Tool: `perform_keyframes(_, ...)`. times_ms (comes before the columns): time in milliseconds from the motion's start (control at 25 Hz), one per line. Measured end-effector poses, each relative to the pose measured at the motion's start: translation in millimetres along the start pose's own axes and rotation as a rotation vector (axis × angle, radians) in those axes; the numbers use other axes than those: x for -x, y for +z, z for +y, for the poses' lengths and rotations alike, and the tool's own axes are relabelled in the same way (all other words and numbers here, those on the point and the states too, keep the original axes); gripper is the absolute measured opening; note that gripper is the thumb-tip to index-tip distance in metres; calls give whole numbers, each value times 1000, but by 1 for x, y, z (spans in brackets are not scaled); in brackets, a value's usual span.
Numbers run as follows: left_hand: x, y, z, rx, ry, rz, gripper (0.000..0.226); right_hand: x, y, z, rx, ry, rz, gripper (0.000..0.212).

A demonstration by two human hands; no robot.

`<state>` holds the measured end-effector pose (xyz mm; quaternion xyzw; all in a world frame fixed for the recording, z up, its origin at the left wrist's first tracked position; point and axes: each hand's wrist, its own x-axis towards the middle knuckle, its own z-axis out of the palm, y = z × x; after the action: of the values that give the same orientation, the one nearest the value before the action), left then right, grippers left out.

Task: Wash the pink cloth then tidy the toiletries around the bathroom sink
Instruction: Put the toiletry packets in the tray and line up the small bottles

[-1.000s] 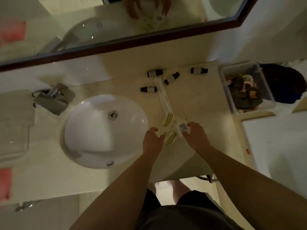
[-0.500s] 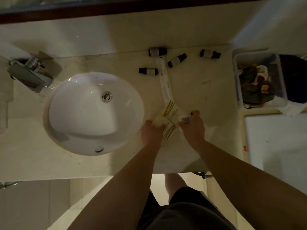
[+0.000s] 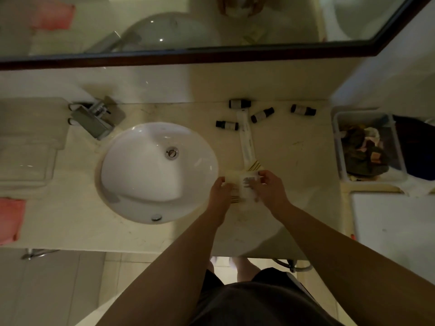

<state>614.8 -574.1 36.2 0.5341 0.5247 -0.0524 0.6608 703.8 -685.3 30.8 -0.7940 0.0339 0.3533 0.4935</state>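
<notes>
Toiletry packets (image 3: 244, 182) between both hands; print unreadable.

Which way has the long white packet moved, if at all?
No: the long white packet still lies between the same small dark bottles near the wall.

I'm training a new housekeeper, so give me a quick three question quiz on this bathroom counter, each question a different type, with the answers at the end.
1. True or false: the pink cloth lies inside the sink.
2. How many small dark-capped bottles lie on the counter behind the hands?
3. Multiple choice: what are the left hand and right hand doing? A) turning the faucet B) gathering the small toiletry boxes C) lifting the bin

Key: 1 false, it lies on the counter at the far left. 2 four. 3 B.
</notes>
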Motion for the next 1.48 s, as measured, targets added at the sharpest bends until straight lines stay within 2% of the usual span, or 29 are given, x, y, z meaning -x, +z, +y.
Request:
perform_keyframes(80,5,-8,3,83,-21,-17,11,4,8,-4,76,-63,-16,32)
perform_keyframes(160,8,-16,-1,61,25,-37,28,3,14,-4,100,-64,-15,32)
perform_keyframes(240,11,-25,-8,56,52,18,32,-1,17,-3,150,-68,-3,33)
perform_keyframes(440,5,-44,-22,138,18,138,24,-25,7,16,784,-265,94,49)
perform_keyframes(680,-1,-49,-36,164,29,182,30,-47,6,38,1058,-297,104,55)
perform_keyframes(840,-2,-53,-37,199,14,204,24,-46,8,38,816,-192,118,42)
perform_keyframes(920,1,-56,-30,203,18,198,22,-43,6,32,749,-199,103,33)
perform_keyframes(1160,7,-63,9,190,67,207,20,-44,-4,-1,448,-101,104,37)
perform_keyframes(1320,1,-71,25,163,93,208,20,-66,7,-21,444,-45,127,45)
perform_keyframes(1480,-11,-81,28,131,49,208,24,-86,34,-25,465,-25,182,47)
